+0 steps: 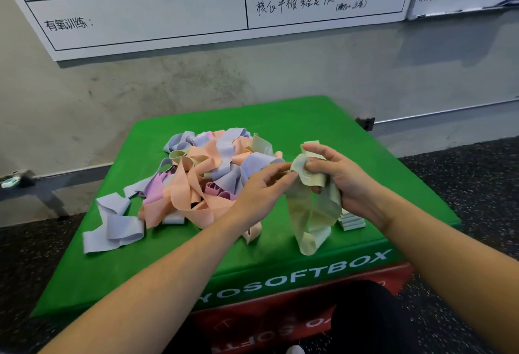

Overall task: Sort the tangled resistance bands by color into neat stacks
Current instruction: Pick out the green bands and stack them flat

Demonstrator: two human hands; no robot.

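A pale yellow band [311, 213] is held up over the green soft box [280, 126] by both hands. The right hand [339, 179] has its fingers curled around the bunched upper end of the band, thumb pressed on the fabric. The left hand [261, 185] pinches the same upper end from the left side, fingertips meeting the fabric next to the right thumb. The band's loop hangs down from the hands, its lower end touching the green top near the front edge. A tangled pile of bands [202, 174] in peach, lavender, pink and pale yellow is seen on the left-centre of the box top, just behind the left hand. One lavender band [115, 224] lies spread at the pile's front-left edge. A small stack of folded pale bands [352, 221] is partly hidden beneath the right wrist, on the right side of the top. A whiteboard [168, 14] with handwriting is mounted on the wall behind.
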